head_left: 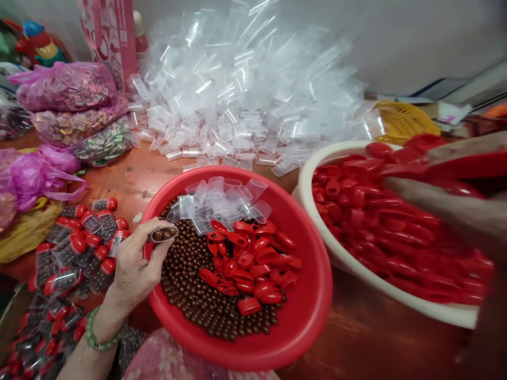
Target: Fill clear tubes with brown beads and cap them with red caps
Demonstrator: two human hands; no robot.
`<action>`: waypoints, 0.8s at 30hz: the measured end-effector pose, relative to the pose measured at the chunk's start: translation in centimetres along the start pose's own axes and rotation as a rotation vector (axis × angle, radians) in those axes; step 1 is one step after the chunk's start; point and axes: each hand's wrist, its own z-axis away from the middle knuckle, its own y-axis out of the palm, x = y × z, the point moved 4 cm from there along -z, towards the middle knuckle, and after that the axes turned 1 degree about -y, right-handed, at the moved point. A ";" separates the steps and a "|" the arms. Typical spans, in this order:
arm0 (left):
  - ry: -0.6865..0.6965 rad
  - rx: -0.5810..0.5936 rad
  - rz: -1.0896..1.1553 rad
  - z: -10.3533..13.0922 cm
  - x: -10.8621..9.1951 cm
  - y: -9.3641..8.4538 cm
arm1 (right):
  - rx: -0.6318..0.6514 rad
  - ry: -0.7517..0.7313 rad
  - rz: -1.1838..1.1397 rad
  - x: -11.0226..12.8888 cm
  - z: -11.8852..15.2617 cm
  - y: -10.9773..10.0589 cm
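Note:
My left hand (pixel 137 264), a green bead bracelet on its wrist, pinches a clear flattened plastic tube (pixel 165 234) holding brown balls. It is over the left rim of a red basin (pixel 312 322). Inside the basin lie many brown balls (pixel 190 287), a heap of clear empty tubes (pixel 217 198) and red plastic caps (pixel 253 258). On the right, my right hand (pixel 431 195), blurred by motion, is in a white tub (pixel 317 221) full of red caps (pixel 380 237), with red caps between its thumb and fingers.
A large pile of clear tubes (pixel 237 95) lies behind the basin. Filled tubes with red caps (pixel 87 248) are heaped at the left. Pink bags of small pieces (pixel 71 95) stand at the back left, a yellow basket (pixel 407 119) at the back right.

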 end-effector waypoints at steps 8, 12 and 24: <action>-0.154 0.292 0.273 1.1 -0.9 1.9 | 0.531 -0.256 -0.105 7.2 5.5 9.1; -0.189 0.298 0.310 1.2 -0.6 2.0 | 0.648 -0.267 0.072 5.0 5.8 11.3; -0.377 0.408 0.716 2.1 -0.7 0.9 | 0.522 -0.491 0.032 13.2 7.9 9.4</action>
